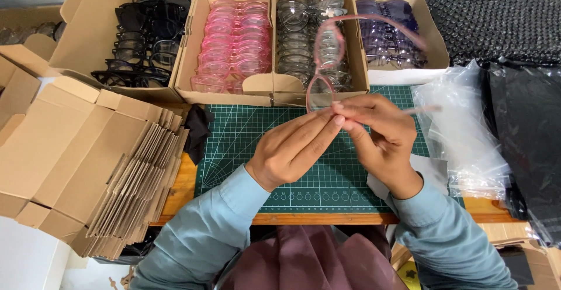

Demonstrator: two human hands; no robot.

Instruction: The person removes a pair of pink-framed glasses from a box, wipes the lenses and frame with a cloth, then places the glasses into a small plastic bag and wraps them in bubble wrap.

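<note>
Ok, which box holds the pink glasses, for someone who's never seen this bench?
Above the green cutting mat runs a row of four open cardboard boxes. The pink-frame box is second from the left, between black frames and clear grey ones; only its contents are pink.

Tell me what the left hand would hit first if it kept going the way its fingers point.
The left hand points up and to the right, at the pink glasses both hands hold. Past them, the first thing in line looks like the box of clear-grey glasses, though depth is hard to judge.
</note>
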